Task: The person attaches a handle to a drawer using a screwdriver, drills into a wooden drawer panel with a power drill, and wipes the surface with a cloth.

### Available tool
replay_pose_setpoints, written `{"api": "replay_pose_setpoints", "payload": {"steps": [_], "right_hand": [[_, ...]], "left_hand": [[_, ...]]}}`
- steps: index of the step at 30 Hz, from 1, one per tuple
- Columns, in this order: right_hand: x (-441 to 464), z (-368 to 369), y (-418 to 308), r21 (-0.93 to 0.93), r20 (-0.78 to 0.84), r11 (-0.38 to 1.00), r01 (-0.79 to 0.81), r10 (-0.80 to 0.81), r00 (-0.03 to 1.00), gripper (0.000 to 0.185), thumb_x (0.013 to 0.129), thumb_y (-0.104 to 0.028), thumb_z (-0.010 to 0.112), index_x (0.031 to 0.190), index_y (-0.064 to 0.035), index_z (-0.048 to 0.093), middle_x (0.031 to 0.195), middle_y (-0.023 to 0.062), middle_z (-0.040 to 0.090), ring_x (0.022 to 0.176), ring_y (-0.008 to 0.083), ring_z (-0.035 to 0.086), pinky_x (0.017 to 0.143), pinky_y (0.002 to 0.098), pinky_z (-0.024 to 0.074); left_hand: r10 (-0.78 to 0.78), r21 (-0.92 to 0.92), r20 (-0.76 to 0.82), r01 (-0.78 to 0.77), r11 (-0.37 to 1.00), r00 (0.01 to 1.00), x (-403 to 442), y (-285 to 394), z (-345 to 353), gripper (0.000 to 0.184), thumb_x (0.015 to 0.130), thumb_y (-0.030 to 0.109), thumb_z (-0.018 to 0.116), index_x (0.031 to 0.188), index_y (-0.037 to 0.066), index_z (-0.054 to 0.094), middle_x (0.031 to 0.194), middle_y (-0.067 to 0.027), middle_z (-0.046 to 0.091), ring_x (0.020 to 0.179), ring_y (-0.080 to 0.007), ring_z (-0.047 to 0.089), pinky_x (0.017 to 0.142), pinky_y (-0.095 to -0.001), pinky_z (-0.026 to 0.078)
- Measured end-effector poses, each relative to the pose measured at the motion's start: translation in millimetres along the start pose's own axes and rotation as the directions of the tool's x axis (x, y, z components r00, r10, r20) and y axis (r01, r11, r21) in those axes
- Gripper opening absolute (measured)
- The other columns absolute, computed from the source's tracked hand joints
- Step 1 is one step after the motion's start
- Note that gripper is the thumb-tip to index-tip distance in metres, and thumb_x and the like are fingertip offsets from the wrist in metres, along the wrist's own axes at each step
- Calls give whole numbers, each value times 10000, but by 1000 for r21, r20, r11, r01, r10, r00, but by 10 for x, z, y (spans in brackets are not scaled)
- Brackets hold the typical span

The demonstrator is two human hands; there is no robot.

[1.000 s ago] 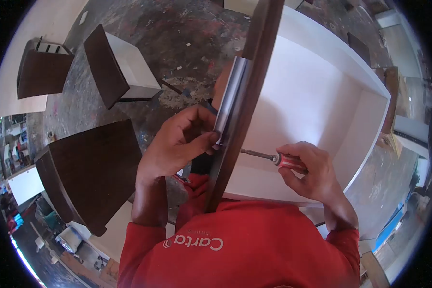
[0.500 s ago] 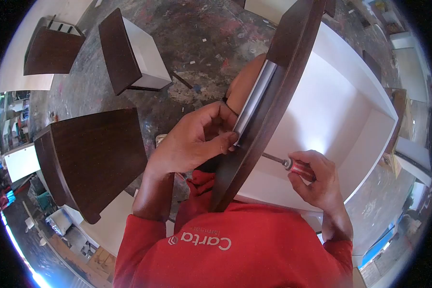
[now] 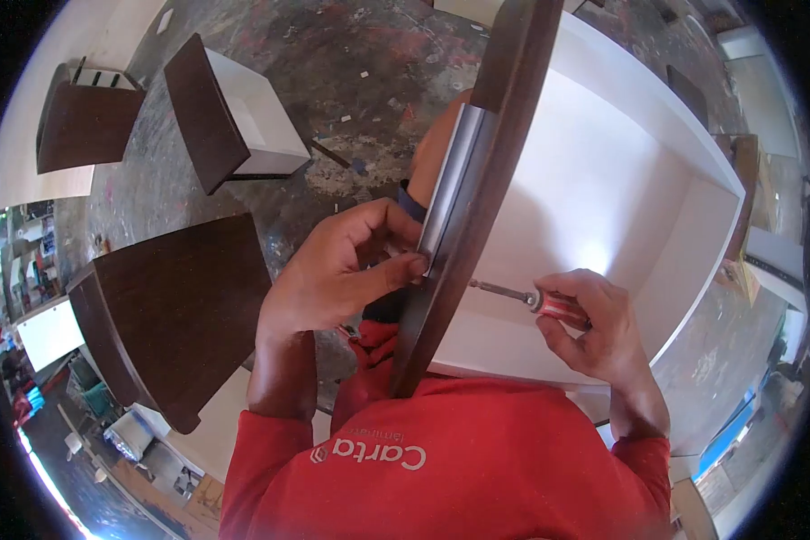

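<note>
A drawer with a dark brown front (image 3: 490, 198) and a white box (image 3: 594, 180) leans upright against my red shirt. On the outer face of the front lies a silver metal handle (image 3: 452, 180). My left hand (image 3: 333, 270) pinches the lower end of this handle between thumb and fingers, against the wood. Inside the box, my right hand (image 3: 594, 324) grips a screwdriver (image 3: 562, 309) by its red handle. Its shaft points left, with the tip close to the inner side of the front; I cannot tell whether they touch. Any screw there is too small to make out.
Another brown-fronted drawer (image 3: 229, 108) stands on the stained floor ahead. To my left is a large dark brown piece (image 3: 180, 306), with a smaller brown unit (image 3: 90, 126) beyond it. A thin dark strip (image 3: 330, 154) lies on the floor.
The drawer and both hands sit slightly further left in the view. More of the screwdriver's shaft shows, its tip now visible beside the front. The left hand keeps its pinch on the handle.
</note>
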State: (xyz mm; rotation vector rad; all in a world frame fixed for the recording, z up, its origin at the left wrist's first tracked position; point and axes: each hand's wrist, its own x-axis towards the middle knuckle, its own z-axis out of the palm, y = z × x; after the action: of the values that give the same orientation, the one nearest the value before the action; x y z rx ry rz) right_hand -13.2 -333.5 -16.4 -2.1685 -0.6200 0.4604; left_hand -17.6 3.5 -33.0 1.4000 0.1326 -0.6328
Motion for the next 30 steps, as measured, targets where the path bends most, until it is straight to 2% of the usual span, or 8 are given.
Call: {"api": "replay_pose_setpoints", "payload": {"steps": [6,9,11,14,20,30], "right_hand": [[-17,-11,13,51,17,998,-41,41,999,376,827,-62,826,1174,-59,681,985,124,743,859,283,760,750,382,626],[-10,-17,1,10,-1,1000,9,-9,1000,366,829,-67,827,1166,-70,686,975,119,745,852,280,761,746,374,630],[-6,-15,-12,22,-2,1000,-17,17,1000,360,829,-65,826,1162,-75,688,970,117,746,849,279,762,743,370,630],[-12,-4,-4,44,-9,998,-34,35,999,353,830,-61,822,1156,-77,690,963,115,745,843,279,760,740,367,629],[-21,-4,46,57,-10,998,-39,40,999,353,828,-56,819,1156,-76,690,953,109,744,836,278,754,742,369,626],[-9,-35,24,37,0,999,-29,29,1000,350,833,-71,816,1160,-70,690,971,101,745,860,276,757,759,377,627]], "left_hand": [[-4,-26,-10,4,1000,1000,1,7,6,239,951,69,784,1134,-10,652,1019,-39,707,950,-96,692,857,-269,571],[1,-29,-15,-1,1000,1000,1,35,26,236,945,52,789,1126,-12,653,1015,-41,707,936,-101,699,854,-268,572],[8,-25,-38,-9,1000,999,2,25,32,229,940,40,789,1117,-12,655,1012,-42,708,928,-104,703,852,-267,572],[21,-86,-24,-23,996,999,12,7,23,220,934,36,795,1100,-9,658,993,-38,707,917,-104,705,841,-261,570],[-41,-63,-52,37,997,998,35,-6,29,233,892,-10,794,1083,-3,662,959,-30,704,896,-92,696,813,-246,559],[-10,-25,-81,8,1000,997,56,-3,44,245,863,10,805,1070,1,673,965,-35,711,896,-92,689,836,-259,548]]}}
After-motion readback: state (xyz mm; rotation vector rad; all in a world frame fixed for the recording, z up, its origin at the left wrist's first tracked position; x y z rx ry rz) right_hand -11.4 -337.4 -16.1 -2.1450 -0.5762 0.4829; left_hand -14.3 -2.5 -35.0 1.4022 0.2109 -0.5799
